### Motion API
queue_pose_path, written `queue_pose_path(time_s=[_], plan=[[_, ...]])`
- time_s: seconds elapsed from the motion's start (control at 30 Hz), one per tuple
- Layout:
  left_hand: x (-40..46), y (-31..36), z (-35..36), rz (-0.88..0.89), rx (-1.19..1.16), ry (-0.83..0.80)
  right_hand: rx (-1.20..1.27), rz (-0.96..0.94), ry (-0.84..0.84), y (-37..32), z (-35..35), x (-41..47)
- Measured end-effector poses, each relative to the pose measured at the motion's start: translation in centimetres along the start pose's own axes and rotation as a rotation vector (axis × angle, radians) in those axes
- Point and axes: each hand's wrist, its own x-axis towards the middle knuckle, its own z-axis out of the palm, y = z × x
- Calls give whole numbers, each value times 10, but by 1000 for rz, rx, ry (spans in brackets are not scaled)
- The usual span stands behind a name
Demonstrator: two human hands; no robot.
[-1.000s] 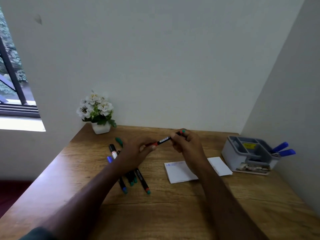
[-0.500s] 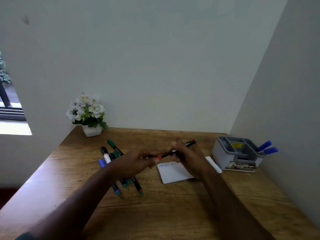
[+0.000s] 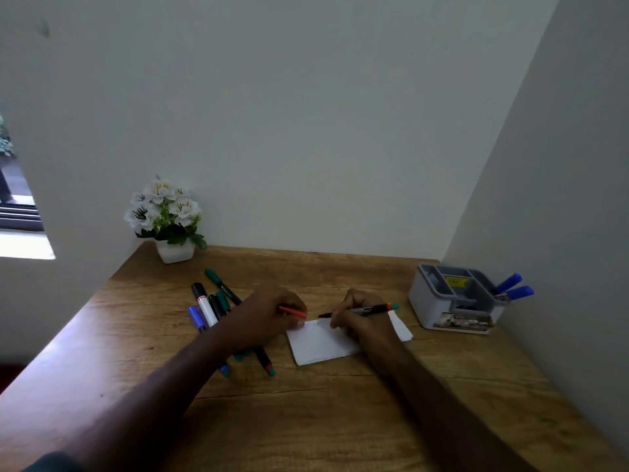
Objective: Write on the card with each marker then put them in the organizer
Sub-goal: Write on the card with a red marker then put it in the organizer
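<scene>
On the wooden desk (image 3: 340, 420) a white card (image 3: 320, 342) lies between both hands. Right hand (image 3: 360, 318) pinches an uncapped black marker (image 3: 367, 310), its tip just above the card. Left hand (image 3: 269, 315) curls its fingers round the red cap (image 3: 293, 312). Loose markers (image 3: 211, 304) lie under the left forearm. Well to the right, the grey organizer (image 3: 452, 321) holds two blue markers (image 3: 514, 287).
</scene>
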Motion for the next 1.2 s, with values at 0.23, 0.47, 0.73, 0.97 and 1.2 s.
queue_pose_path(time_s=[0.23, 0.47, 0.73, 0.97, 1.2], plan=[[1, -5, 0, 19, 119, -142, 3, 9, 53, -2, 1, 5], [4, -13, 1, -24, 78, -140, -216, -36, 85, 9, -2, 17], [9, -20, 1, -30, 56, -148, -209, -35, 77, 18, -1, 20], [8, -19, 0, -29, 45, -145, -237, -72, 76, 18, 1, 20], [9, -19, 0, -48, 49, -166, -276, -61, 67, 17, 3, 20]])
